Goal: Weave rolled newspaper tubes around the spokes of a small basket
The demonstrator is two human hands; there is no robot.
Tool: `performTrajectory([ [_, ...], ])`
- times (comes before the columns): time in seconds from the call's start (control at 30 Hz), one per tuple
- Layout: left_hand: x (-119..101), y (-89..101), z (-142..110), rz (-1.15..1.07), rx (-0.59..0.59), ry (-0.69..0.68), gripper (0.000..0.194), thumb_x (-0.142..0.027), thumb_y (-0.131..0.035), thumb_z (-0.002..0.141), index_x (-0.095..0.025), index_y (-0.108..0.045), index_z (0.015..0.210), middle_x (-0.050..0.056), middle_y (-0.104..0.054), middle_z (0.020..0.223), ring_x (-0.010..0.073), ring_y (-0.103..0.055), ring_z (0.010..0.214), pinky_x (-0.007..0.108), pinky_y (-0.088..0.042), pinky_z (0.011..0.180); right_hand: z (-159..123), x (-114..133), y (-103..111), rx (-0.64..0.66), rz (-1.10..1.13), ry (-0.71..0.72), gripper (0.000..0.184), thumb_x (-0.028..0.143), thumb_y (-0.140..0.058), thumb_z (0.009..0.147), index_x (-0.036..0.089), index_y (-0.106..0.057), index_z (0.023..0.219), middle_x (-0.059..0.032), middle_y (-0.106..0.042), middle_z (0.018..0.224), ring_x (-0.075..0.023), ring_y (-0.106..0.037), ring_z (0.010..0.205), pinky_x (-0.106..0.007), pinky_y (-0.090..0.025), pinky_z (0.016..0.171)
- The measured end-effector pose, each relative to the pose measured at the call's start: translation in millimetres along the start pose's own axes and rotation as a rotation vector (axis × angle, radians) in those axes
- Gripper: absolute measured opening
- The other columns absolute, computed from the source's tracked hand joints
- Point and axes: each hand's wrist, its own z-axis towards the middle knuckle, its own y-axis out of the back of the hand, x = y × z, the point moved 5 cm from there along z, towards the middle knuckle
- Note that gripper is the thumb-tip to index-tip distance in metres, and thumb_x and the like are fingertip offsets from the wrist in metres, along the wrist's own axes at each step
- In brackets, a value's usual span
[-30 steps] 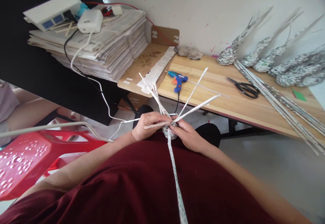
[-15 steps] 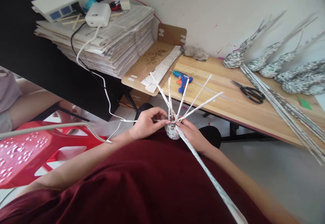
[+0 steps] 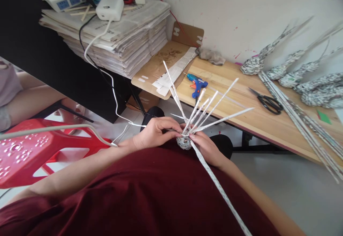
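Both my hands meet in front of my dark red shirt around a small woven paper piece (image 3: 183,143) made of rolled newspaper. My left hand (image 3: 155,131) pinches its rim from the left, fingers closed. From the right, my right hand (image 3: 205,146) grips it with fingers curled. Several white paper rods (image 3: 214,107) fan up and away from the piece toward the table. One long paper strip (image 3: 219,189) trails from it down to the lower right across my lap.
A wooden table (image 3: 241,118) ahead carries a blue glue gun (image 3: 197,85), black scissors (image 3: 268,102), long paper rods (image 3: 300,118) and several woven paper cones (image 3: 294,75) by the wall. A newspaper stack (image 3: 120,36) with a power strip and white charger stands left. A red plastic stool (image 3: 32,150) and another person's arm (image 3: 29,100) are at far left.
The upright rods have bunched closer and tilted to the right. The long strip, which hung straight down a second ago, swung to the lower right. My view shifted slightly left.
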Motion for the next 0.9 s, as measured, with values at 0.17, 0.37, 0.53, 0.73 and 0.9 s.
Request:
performTrajectory([
  [0.17, -7, 2.9, -1, 0.040, 0.089, -0.069, 0.022, -0.019, -0.062, 0.095, -0.022, -0.079, 0.107, 0.010, -0.078, 0.109, 0.0191, -0.074, 0.101, 0.030, -0.058, 0.091, -1, -5, -1, 0.045, 0.032, 0.025, 0.046, 0.039, -0.050, 0.098, 0.024, -0.062, 0.140, -0.0067, -0.063, 0.143, -0.0297, -0.050, 0.141, -0.043, -0.034, 0.120],
  [0.37, -21, 5.1, 6, 0.145, 0.180, -0.030, 0.027, -0.019, -0.059, 0.096, -0.027, -0.079, 0.112, 0.007, -0.078, 0.107, 0.0198, -0.073, 0.099, 0.031, -0.057, 0.091, 0, -4, -3, 0.051, -0.049, 0.031, 0.043, 0.039, -0.051, 0.096, 0.024, -0.067, 0.133, -0.0072, -0.065, 0.138, -0.0312, -0.053, 0.136, -0.046, -0.033, 0.120],
  [0.53, -22, 4.3, 14, 0.196, 0.171, 0.127, 0.023, -0.020, -0.063, 0.092, -0.027, -0.081, 0.104, 0.002, -0.080, 0.098, 0.0180, -0.075, 0.089, 0.025, -0.056, 0.080, 0, 7, -10, 0.107, -0.062, 0.045, 0.040, 0.035, -0.048, 0.096, 0.021, -0.070, 0.128, -0.0091, -0.070, 0.125, -0.0311, -0.058, 0.128, -0.047, -0.039, 0.115],
  [0.73, -23, 0.9, 20, 0.258, 0.212, 0.183, 0.021, -0.012, -0.066, 0.085, -0.024, -0.082, 0.091, 0.000, -0.080, 0.093, 0.0181, -0.074, 0.088, 0.024, -0.053, 0.079, -1, 17, -11, 0.095, -0.126, 0.049, 0.035, 0.037, -0.049, 0.098, 0.025, -0.072, 0.123, -0.0078, -0.071, 0.120, -0.0301, -0.062, 0.120, -0.047, -0.039, 0.114],
  [0.9, -23, 1.4, 27, 0.260, 0.246, 0.223, 0.022, -0.007, -0.067, 0.075, -0.023, -0.080, 0.082, -0.002, -0.076, 0.079, 0.0152, -0.068, 0.072, 0.023, -0.048, 0.067, -1, 19, -11, 0.082, -0.190, 0.029, 0.034, 0.039, -0.050, 0.097, 0.026, -0.073, 0.118, -0.0059, -0.074, 0.113, -0.0318, -0.062, 0.117, -0.047, -0.041, 0.112],
])
